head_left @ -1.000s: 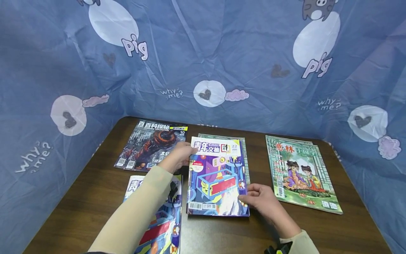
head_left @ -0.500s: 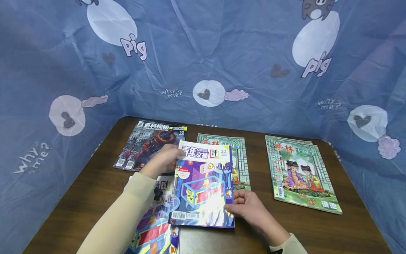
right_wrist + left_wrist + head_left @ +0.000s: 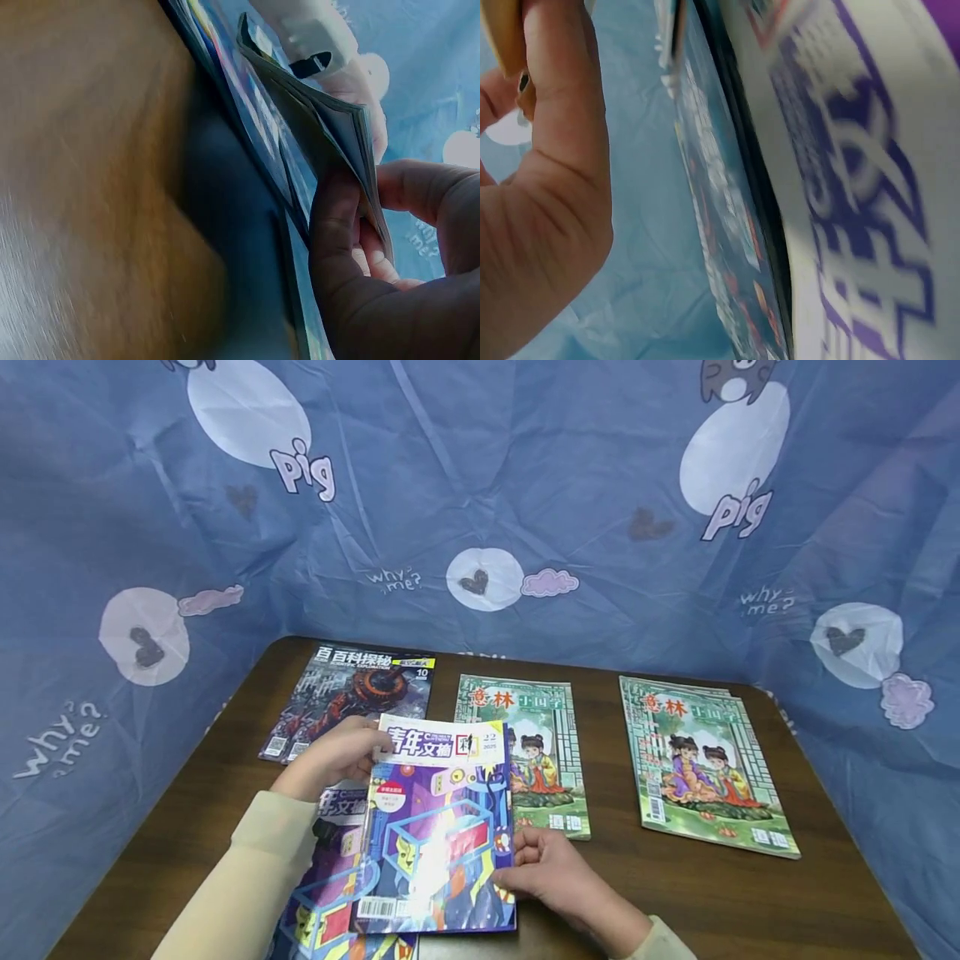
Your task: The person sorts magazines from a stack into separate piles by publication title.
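A purple-and-blue magazine [image 3: 442, 835] with a white title band is held raised and slightly tilted over a matching magazine [image 3: 318, 893] at the front left. My left hand [image 3: 337, 756] grips its upper left edge. At its lower right edge my right hand [image 3: 551, 877] pinches it, thumb on top. The right wrist view shows the thumb and fingers [image 3: 337, 240] on either side of the magazine's page edges [image 3: 364, 157]. In the left wrist view, the white cover with purple letters [image 3: 862, 172] fills the right side, beside the left hand [image 3: 555, 165].
A green magazine [image 3: 551, 718] lies behind the held one, partly covered by it. To the right is a stack of green magazines [image 3: 712, 768]. Dark magazines [image 3: 352, 693] overlap at the back left of the brown table [image 3: 675, 902]. A blue printed cloth [image 3: 480, 485] hangs behind.
Both hands have carried the purple magazine left and toward me, off the green magazine and over the matching one. The green magazine's cover is now exposed.
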Available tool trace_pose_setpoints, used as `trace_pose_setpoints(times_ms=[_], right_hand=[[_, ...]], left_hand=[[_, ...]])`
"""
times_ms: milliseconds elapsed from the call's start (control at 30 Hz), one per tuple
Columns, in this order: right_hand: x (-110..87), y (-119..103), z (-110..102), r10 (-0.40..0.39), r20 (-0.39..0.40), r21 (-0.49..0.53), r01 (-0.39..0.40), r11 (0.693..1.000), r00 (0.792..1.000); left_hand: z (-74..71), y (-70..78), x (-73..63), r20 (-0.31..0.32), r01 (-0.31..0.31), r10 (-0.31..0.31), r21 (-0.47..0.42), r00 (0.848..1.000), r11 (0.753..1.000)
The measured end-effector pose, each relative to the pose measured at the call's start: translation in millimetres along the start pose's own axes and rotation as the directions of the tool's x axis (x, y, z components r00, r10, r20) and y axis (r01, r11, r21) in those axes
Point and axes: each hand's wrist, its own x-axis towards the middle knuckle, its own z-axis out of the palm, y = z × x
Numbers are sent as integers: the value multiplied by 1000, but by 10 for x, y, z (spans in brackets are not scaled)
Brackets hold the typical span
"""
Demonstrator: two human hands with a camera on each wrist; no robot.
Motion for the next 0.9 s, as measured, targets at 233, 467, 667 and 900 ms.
trace_pose_setpoints(times_ms=[233,467,667,900], right_hand=[[-1,91,163,17,36,11,-18,1000,999],[13,135,324,-14,70,26,12,1000,997],[17,145,447,-17,84,46,14,999,996],[29,174,612,3,99,22,-6,1000,995]], left_hand=[[-134,-91,-128,60,-10,7,42,998,999],[-295,-162,-208,98,8,-14,58,995,998],[-396,-213,-244,130,14,-27,99,991,995],[-506,-281,-326,161,38,-64,158,985,987]])
